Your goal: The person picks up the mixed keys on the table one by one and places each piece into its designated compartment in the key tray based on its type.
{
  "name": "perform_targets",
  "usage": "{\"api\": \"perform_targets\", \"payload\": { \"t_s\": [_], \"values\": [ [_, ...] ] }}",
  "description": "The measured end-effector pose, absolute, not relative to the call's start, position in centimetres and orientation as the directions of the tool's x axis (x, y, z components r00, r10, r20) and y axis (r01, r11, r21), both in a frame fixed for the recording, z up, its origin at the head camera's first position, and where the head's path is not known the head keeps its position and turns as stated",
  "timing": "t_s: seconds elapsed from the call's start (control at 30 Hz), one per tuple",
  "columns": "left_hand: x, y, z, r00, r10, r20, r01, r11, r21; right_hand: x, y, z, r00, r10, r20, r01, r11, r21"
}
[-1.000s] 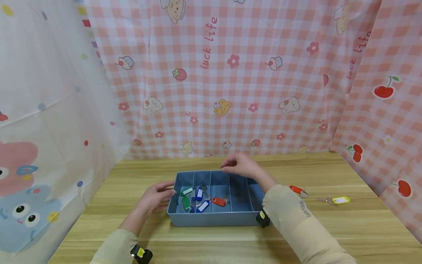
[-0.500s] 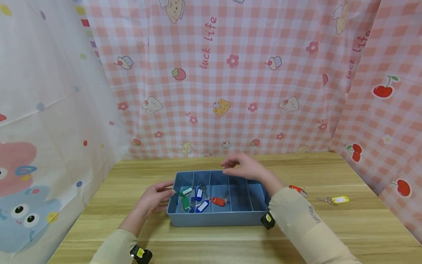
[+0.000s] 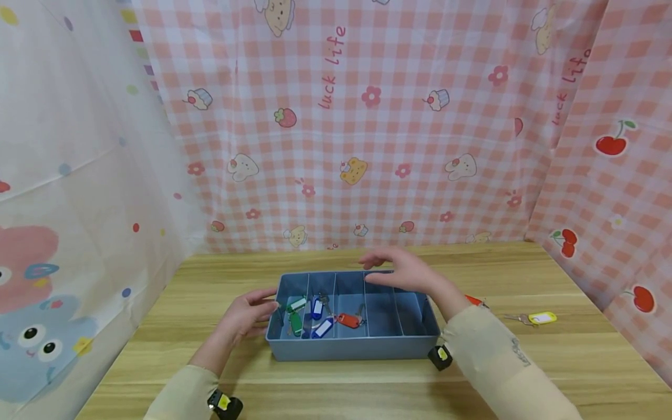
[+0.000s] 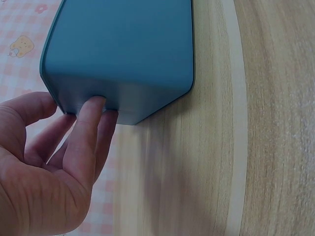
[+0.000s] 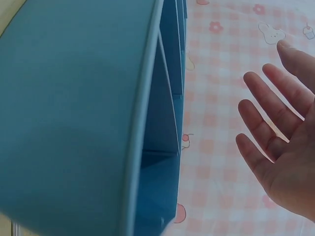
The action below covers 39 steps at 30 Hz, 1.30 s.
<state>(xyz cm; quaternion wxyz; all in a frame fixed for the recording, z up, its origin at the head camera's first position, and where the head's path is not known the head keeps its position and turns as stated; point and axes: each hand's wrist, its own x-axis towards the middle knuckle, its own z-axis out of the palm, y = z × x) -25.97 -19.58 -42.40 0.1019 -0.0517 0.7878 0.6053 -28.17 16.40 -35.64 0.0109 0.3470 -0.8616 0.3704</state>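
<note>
A blue-grey divided box (image 3: 354, 349) stands on the table. My left hand (image 3: 251, 315) is at its left end; in the left wrist view the fingers (image 4: 84, 132) press the outer wall, with the thumb by the rim. Over the back rim, near the fourth compartment from the left, hovers my right hand (image 3: 401, 269). Its fingers are spread, and the right wrist view shows it holding nothing. Inside the box, green key tags (image 3: 296, 324) lie leftmost, blue key tags (image 3: 322, 328) in the second compartment, and a red key tag (image 3: 349, 320) in the third.
To the right on the wooden table (image 3: 567, 367) lies a yellow key tag (image 3: 542, 318) with its key. Another red key tag (image 3: 474, 300) is partly hidden by the right forearm. A pink checked cloth (image 3: 399, 128) hangs behind the table.
My right hand has shifted to the right from above the third compartment, and its fingers have spread apart. The forearm now covers more of the red tag outside. My left hand stays put.
</note>
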Motion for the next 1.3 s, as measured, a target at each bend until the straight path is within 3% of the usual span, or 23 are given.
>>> {"api": "perform_targets", "payload": {
  "t_s": [0.2, 0.9, 1.3],
  "values": [
    [-26.0, -19.6, -42.4, -0.974, 0.043, -0.222, -0.203, 0.261, 0.944, -27.6, 17.6, -35.9, -0.738, -0.589, 0.331, -0.648, 0.48, -0.591],
    [-26.0, -19.6, -42.3, -0.972, 0.053, -0.23, -0.21, 0.25, 0.945, -26.0, 23.0, -37.0, -0.77, -0.463, 0.44, -0.638, 0.538, -0.551],
    [-26.1, -19.6, -42.5, -0.972, 0.056, -0.226, -0.207, 0.241, 0.948, -25.5, 26.0, -37.6, -0.686, -0.456, 0.567, -0.719, 0.546, -0.43]
  ]
}}
